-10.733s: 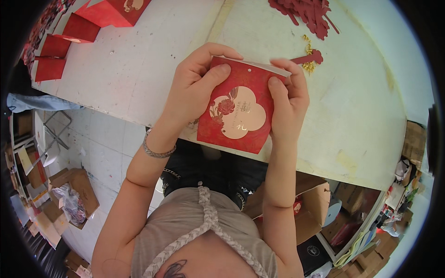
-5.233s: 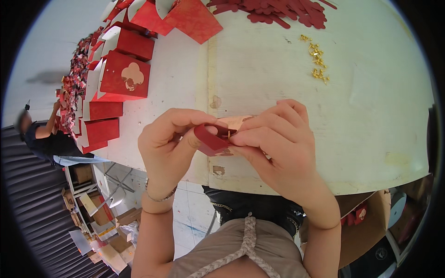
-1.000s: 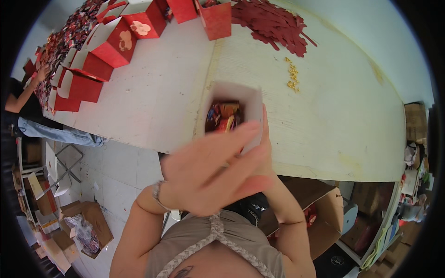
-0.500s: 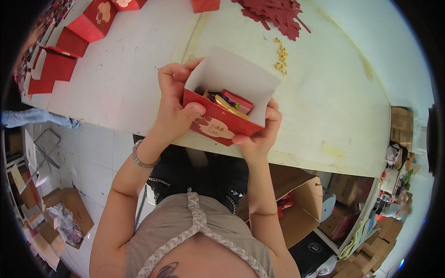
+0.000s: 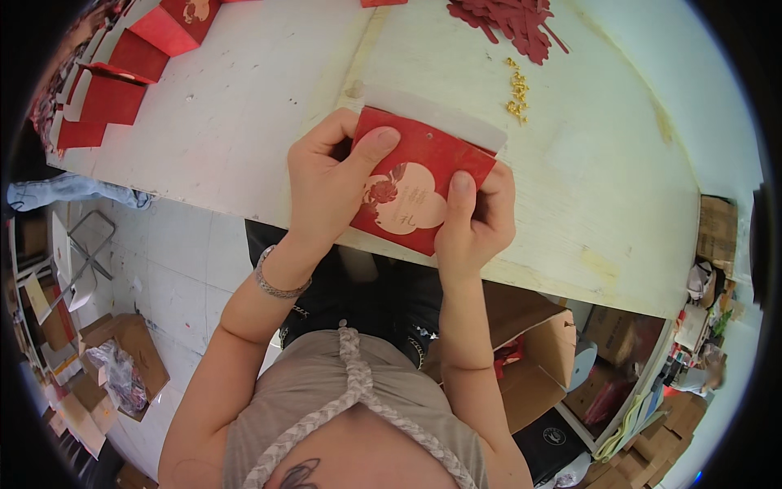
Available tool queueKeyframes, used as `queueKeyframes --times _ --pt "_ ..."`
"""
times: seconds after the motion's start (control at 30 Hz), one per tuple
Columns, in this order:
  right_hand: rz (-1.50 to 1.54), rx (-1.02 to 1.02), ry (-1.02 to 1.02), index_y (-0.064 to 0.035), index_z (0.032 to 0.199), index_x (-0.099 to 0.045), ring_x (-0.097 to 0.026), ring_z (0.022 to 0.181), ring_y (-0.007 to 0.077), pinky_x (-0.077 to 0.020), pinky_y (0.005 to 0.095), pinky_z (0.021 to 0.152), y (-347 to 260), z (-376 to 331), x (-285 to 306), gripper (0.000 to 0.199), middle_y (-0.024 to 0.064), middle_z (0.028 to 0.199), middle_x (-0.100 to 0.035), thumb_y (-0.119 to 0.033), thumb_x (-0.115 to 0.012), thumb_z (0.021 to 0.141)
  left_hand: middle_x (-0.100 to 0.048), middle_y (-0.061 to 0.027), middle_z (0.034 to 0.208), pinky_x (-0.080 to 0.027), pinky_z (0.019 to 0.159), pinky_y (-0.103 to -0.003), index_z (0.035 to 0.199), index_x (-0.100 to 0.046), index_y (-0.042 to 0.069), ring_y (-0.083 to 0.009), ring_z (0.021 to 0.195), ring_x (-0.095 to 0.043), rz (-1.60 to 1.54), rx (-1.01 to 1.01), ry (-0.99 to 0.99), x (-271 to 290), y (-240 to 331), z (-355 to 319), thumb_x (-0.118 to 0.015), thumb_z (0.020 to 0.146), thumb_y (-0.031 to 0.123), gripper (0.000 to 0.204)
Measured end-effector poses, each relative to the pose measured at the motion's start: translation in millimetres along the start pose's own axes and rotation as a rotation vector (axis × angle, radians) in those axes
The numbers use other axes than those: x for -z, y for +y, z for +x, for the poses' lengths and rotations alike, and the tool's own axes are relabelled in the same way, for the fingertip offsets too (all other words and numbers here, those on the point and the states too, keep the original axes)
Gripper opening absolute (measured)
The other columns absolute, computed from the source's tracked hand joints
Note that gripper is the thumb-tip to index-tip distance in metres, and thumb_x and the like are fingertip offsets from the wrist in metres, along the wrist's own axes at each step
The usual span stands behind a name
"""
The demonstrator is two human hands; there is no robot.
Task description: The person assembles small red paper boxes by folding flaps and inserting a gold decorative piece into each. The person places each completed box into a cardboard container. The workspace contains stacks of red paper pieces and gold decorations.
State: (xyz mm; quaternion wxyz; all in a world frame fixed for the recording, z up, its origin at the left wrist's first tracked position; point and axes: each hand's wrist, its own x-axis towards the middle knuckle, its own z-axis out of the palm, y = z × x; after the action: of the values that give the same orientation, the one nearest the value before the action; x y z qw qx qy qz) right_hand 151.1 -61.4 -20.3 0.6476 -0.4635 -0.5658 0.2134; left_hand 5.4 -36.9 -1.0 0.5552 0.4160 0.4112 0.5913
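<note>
A red paper gift box [image 5: 399, 191] with a pale flower-shaped print is held between my two hands above the table's near edge. My left hand [image 5: 330, 175] grips its left side, thumb on the front panel. On the right side, my right hand [image 5: 476, 216] is closed with its thumb pressed on the front and its fingers behind. The front panel faces me, and a white inner flap [image 5: 444, 118] stands up behind its top edge. The contents are hidden in this position.
Dark red cut-out paper strips [image 5: 513, 24] lie in a pile at the far side, with small gold fasteners [image 5: 517, 94] near them. Several red boxes [image 5: 110, 98] line the left of the white table [image 5: 244, 138]. Below the table on the right stands an open cardboard carton [image 5: 546, 350].
Both hands have tilted the box so that its front faces me. The sweets and packets visible inside before are now out of sight. The view has shifted slightly.
</note>
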Motion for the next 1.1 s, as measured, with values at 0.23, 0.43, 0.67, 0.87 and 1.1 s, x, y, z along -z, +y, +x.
queueKeyframes --times 0.23,0.43,0.67,0.87,1.1 --pt "0.381 -0.441 -0.029 0.0012 0.122 -0.045 -0.061 0.090 0.0122 -0.0470 0.0235 0.078 -16 17 -4 0.036 0.0121 0.100 -0.066 -0.001 -0.060 0.089 -0.062 -0.0061 0.104 -0.049 0.074 -0.022 0.107 -0.056 -0.002 -0.0090 0.085 -0.059 -0.118 0.147 -0.079 -7 13 9 -0.056 0.092 0.007 0.017" --pt "0.484 -0.418 -0.075 0.0003 0.110 -0.055 -0.057 0.082 0.0080 -0.0455 0.0213 0.071 -8 15 -3 0.022 0.0081 0.095 -0.065 0.004 -0.054 0.088 -0.063 -0.0066 0.099 -0.048 0.079 -0.023 0.106 -0.056 -0.002 -0.0087 0.089 -0.059 0.143 0.103 -0.311 12 16 15 -0.051 0.093 0.005 0.016" --pt "0.361 -0.260 -0.197 0.0006 0.084 -0.062 -0.054 0.079 0.0102 -0.0449 0.0245 0.072 -4 19 1 0.015 0.0076 0.084 -0.062 0.010 -0.051 0.083 -0.062 -0.0010 0.081 -0.046 0.069 -0.020 0.101 -0.060 0.000 -0.0059 0.077 -0.055 0.246 -0.098 -0.333 20 6 16 -0.048 0.091 0.004 0.016" --pt "0.401 -0.145 -0.196 0.0005 0.083 -0.062 -0.057 0.079 0.0161 -0.0471 0.0296 0.079 9 24 6 0.013 0.0135 0.093 -0.066 0.003 -0.050 0.087 -0.063 -0.0020 0.085 -0.047 0.069 -0.021 0.107 -0.061 0.000 -0.0058 0.079 -0.056 0.135 0.112 -0.249 6 21 10 -0.047 0.091 0.003 0.022" --pt "-0.122 -0.136 -0.360 0.0031 0.108 -0.063 -0.066 0.083 0.0223 -0.0511 0.0290 0.071 -28 36 13 0.023 0.0153 0.097 -0.068 -0.005 -0.059 0.087 -0.063 -0.0125 0.106 -0.047 0.083 -0.031 0.109 -0.059 0.000 -0.0220 0.095 -0.059 0.517 -0.399 -0.384 26 40 37 -0.050 0.090 0.001 0.021"
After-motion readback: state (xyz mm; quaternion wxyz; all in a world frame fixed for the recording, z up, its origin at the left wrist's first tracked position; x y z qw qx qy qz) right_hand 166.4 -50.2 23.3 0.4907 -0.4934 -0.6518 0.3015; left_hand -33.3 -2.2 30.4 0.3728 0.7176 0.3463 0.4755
